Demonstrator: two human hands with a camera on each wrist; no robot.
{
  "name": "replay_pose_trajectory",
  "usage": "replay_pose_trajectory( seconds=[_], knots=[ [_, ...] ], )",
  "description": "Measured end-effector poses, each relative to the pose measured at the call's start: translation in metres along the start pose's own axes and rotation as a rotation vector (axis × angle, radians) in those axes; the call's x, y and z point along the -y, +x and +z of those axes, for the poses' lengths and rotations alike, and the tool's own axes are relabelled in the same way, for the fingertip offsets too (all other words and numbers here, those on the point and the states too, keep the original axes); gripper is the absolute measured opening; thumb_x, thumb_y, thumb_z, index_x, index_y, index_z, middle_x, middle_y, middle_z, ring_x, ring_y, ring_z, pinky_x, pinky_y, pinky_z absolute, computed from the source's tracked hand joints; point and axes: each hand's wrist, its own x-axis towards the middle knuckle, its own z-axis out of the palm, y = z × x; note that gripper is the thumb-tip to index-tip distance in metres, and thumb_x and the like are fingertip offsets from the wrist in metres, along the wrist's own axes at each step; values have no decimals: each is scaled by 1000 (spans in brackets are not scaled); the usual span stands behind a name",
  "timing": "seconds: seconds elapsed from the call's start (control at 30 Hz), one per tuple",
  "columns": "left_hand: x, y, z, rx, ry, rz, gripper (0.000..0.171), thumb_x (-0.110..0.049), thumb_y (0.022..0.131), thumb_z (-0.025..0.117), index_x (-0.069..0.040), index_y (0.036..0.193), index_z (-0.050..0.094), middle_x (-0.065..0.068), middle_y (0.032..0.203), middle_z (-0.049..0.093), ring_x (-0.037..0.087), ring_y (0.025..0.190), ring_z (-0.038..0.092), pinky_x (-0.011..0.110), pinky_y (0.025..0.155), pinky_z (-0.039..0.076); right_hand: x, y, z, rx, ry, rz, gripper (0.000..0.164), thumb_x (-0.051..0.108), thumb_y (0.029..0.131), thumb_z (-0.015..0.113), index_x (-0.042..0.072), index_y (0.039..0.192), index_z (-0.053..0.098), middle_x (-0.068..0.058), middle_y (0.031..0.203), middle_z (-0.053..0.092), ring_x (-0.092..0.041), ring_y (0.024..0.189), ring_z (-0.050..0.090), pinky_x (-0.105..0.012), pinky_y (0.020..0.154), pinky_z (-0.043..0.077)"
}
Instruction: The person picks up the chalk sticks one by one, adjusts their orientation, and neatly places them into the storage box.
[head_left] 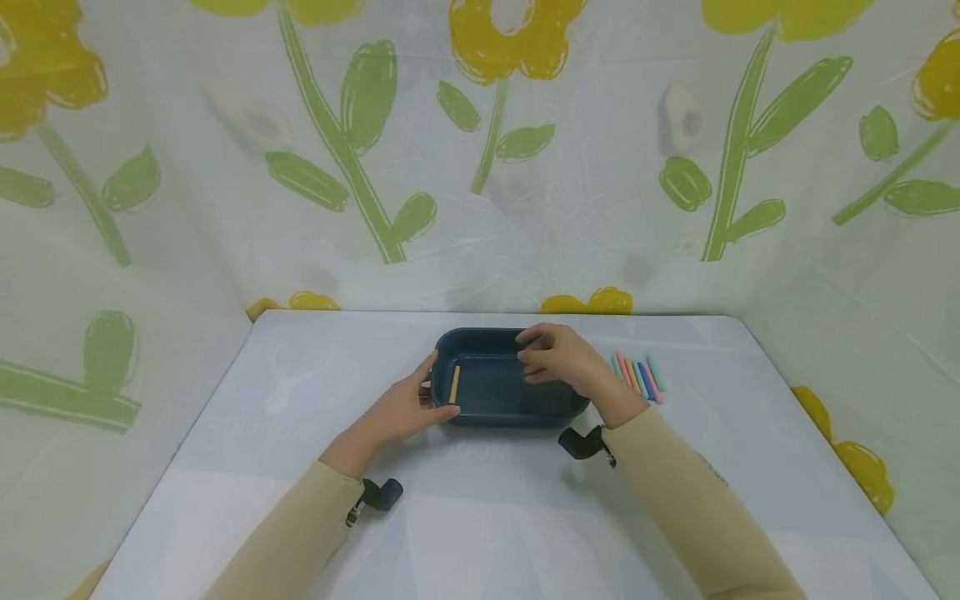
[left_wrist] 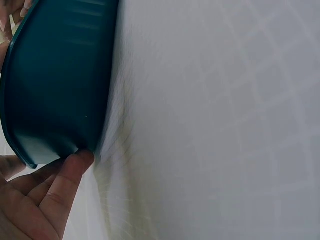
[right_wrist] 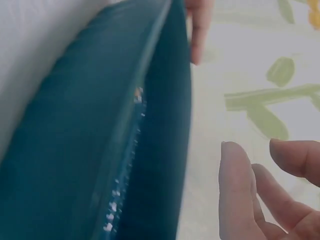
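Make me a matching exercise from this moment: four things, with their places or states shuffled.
1. Left hand
2. Right hand
3. Orange stick
4. Group of coloured sticks

A. On the table, beside the tray
B. Touching the tray's left end
C. Inside the tray
D. Over the tray, holding nothing

Pairs: 1-B, 2-D, 3-C, 4-A

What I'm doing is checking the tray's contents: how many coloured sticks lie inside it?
1: an orange stick near the left end of the tray. The right hand covers part of the tray, so another could be hidden.
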Motion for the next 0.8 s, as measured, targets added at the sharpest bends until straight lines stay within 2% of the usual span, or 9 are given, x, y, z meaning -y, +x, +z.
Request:
replay_pose_trajectory(
  seconds=[0.13, 0.4, 0.63, 0.8],
  knots=[
    [0, 0, 0, -1, 0, 5, 107, -50, 84, 78, -21, 163, 11, 18, 145, 52, 30, 126, 58, 50, 106, 44, 3, -11, -11, -17, 4, -28, 45, 9, 99, 63, -4, 141, 50, -19, 112, 61, -37, 101, 66, -42, 86, 58],
    [1, 0, 0, 0, 8, 6, 107, -50, 85, 77, -20, 163, 11, 19, 145, 53, 30, 126, 58, 51, 106, 44, 6, -35, -26, -66, -39, -59, 43, 9, 100, 62, -5, 139, 49, -23, 117, 57, -35, 101, 65, -38, 87, 57],
    [-1, -1, 0, 0, 4, 1, 107, -50, 84, 78, -20, 163, 11, 20, 145, 52, 31, 126, 58, 51, 106, 43, -5, -50, -39, -128, -102, -86, 45, 12, 100, 62, -5, 140, 49, -23, 121, 57, -32, 100, 67, -36, 86, 58],
    [-1, -2, 0, -4, 10, -2, 107, -50, 84, 78, -21, 163, 11, 19, 146, 51, 31, 126, 58, 51, 106, 44, -19, -58, -48, -176, -107, -96, 44, 12, 100, 62, -3, 140, 49, -24, 122, 57, -35, 102, 67, -35, 85, 58]
  ],
)
